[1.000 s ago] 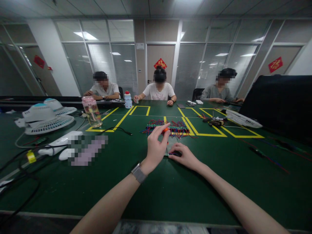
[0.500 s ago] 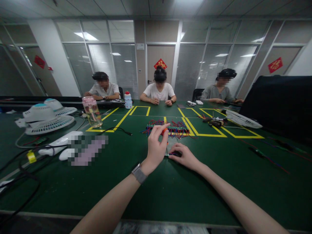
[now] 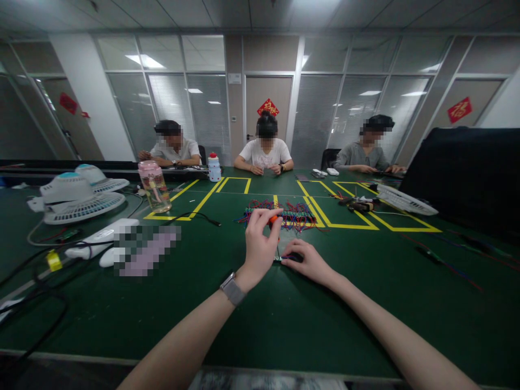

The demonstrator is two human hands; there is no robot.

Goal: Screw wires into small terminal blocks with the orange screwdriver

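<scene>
My left hand [image 3: 260, 246] is raised over the green table [image 3: 260, 325], its fingers pinched round the orange handle of a small screwdriver [image 3: 274, 220] that stands upright. The tool's thin shaft runs down to a small dark part [image 3: 289, 258] on the table. My right hand [image 3: 309, 261] lies on the table with its fingertips pressed on that part. Just beyond both hands lies a row of green terminal blocks with red and blue wires [image 3: 284, 214].
Three people sit at the far side. Two white fans [image 3: 77, 192], a clear bottle with a pink lid [image 3: 153, 186], white devices and black cables are on the left. A keyboard [image 3: 406, 200] and a dark screen [image 3: 467, 173] stand on the right. Yellow tape marks the table.
My left fingers have shifted slightly on the screwdriver handle, as if twisting it. The right hand stays pressed on the small part.
</scene>
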